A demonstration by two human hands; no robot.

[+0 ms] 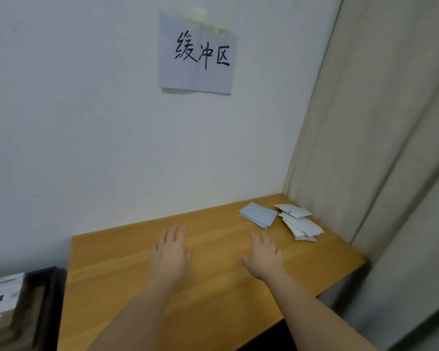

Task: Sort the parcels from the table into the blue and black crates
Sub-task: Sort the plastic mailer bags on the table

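Head view looks down on a wooden surface [213, 287] set against a white wall. Left hand [171, 254] and right hand [262, 257] both hover palm-down over the middle of it, fingers straight and slightly spread, holding nothing. At two o'clock from the right hand, near the far corner, lie the parcels [280, 220]: flat pale envelopes in two loose overlapping piles, just beside each other. At eight o'clock, off the surface's edge, a black crate [52, 300] holds a labelled box [3, 297]. A handwritten paper sign [197, 53] hangs on the wall at twelve o'clock.
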